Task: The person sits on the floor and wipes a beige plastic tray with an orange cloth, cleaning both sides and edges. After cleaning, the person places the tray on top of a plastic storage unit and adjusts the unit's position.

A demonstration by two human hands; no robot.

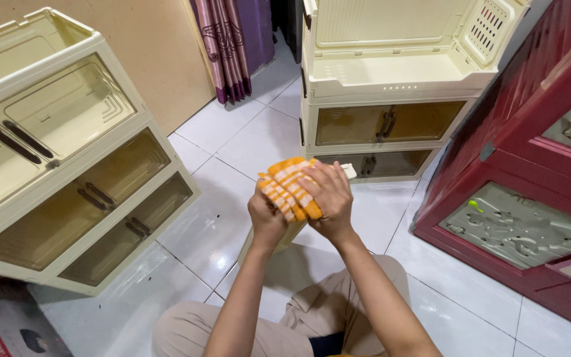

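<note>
- I see both hands raised in front of me, above my folded knees, with an orange-and-white checked cloth (290, 187) bunched between them.
- My left hand (267, 218) grips the cloth from below, fingers curled shut around its lower edge.
- My right hand (328, 198) lies over its right side, fingers bent and pressing the folds down.
- Under the cloth, a cream plastic panel (285, 237) shows; I cannot tell which hand carries it.
- I judge the cloth soft, light and limp, not slippery; it is best held by a gathered fold.
- Left of my hands stands a cream drawer cabinet (67, 165), beyond them another cabinet (384, 99), to the right a red cabinet (530, 165).
</note>
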